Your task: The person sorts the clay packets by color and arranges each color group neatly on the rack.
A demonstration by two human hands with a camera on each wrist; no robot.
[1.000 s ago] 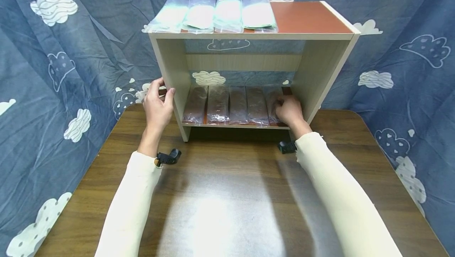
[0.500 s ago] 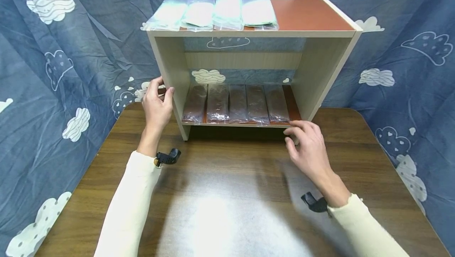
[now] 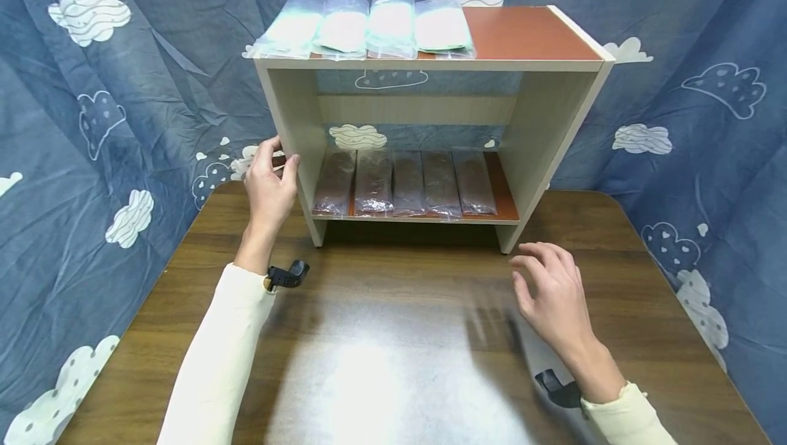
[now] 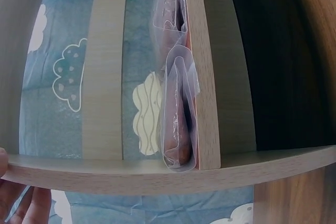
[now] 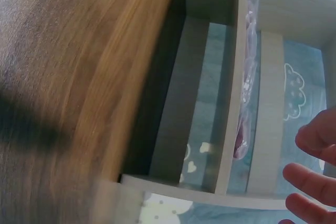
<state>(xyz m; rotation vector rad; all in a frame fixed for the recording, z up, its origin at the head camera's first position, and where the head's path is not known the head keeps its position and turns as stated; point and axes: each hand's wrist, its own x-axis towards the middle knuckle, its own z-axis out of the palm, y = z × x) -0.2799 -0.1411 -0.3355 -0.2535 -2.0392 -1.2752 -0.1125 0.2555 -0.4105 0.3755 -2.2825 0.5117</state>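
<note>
My left hand (image 3: 270, 189) grips the left side panel of a small wooden shelf unit (image 3: 430, 65); in the left wrist view its thumb touches the panel's edge and the fingers (image 4: 37, 208) lie along the outer side. My right hand (image 3: 556, 294) hovers over the table in front of the unit's right side, fingers loosely bent, holding nothing. On the lower board several brown packs in clear plastic (image 3: 439, 185) lie side by side in a row, the rightmost pack (image 3: 475, 184) apart from the right panel. Several clear packets with pale contents (image 3: 390, 24) lie on the red-brown top.
The unit stands at the back of a brown wooden table (image 3: 393, 308) with a bright glare in its middle. Behind hangs a blue curtain (image 3: 676, 35) with white clouds. A strip of red-brown board (image 3: 504, 192) shows right of the last pack.
My right hand has let go of the rightmost brown pack and drawn back out of the unit, down and to the right. The left hand stays on the panel.
</note>
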